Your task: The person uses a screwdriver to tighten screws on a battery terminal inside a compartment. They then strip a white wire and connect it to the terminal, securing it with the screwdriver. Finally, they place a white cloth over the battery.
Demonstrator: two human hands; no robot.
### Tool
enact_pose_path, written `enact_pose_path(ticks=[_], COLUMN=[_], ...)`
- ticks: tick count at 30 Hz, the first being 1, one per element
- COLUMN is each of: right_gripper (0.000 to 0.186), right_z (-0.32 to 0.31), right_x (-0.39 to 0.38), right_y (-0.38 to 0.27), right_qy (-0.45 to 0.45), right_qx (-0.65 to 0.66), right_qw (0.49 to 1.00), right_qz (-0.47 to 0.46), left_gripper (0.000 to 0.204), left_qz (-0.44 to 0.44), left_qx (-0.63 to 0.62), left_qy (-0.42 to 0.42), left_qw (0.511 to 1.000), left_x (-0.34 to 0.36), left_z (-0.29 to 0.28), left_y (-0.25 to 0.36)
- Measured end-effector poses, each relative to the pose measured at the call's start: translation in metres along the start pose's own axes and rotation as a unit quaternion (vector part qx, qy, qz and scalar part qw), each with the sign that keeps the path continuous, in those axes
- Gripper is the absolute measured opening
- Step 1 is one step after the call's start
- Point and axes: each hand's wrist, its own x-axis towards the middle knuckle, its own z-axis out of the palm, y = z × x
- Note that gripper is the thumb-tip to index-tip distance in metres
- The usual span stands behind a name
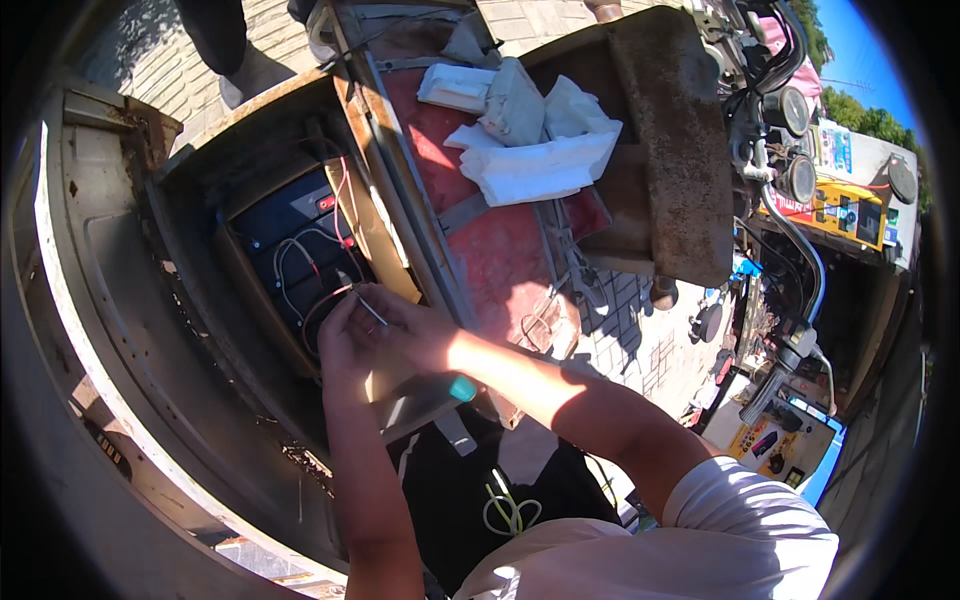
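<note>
My left hand (345, 345) and my right hand (405, 330) meet over the near edge of a dark battery pack (275, 225) in an open rusty metal compartment. Both sets of fingers are pinched together. A thin metal shaft (372, 308) shows at my right fingers. In line with it, a teal handle end (462, 388) sticks out below my right wrist; the stretch between is hidden. A reddish wire (325, 300) loops up to the fingertips of my left hand, whose grip is mostly hidden. Red and pale wires (290, 245) run across the pack.
Torn white foam pieces (540, 150) lie on a red metal panel (500, 270) beside the compartment. A raised rusty seat base (680, 150) stands beyond. Handlebars (790, 340) and gauges are at right, near a yellow device (850, 215). Another person's legs (215, 40) show at top left.
</note>
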Motion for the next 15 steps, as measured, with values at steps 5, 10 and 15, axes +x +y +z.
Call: enact_pose_path(ticks=[5, 10, 15], right_gripper=[0.053, 0.06, 0.065], right_z=[0.011, 0.01, 0.015], right_x=[0.011, 0.022, 0.036], right_y=[0.02, 0.024, 0.051], right_qy=[0.028, 0.025, 0.134], right_qx=[-0.14, -0.053, -0.132], right_qw=[0.99, 0.997, 0.975], right_qz=[-0.022, -0.041, -0.121], left_gripper=[0.029, 0.032, 0.039], left_qz=[0.05, 0.048, 0.245], left_qx=[0.044, 0.172, 0.571], left_qy=[0.005, 0.079, 0.227], left_qw=[0.998, 0.981, 0.75], left_x=[-0.006, 0.012, 0.053], left_z=[0.016, -0.012, -0.049], left_y=[0.0, 0.015, 0.036])
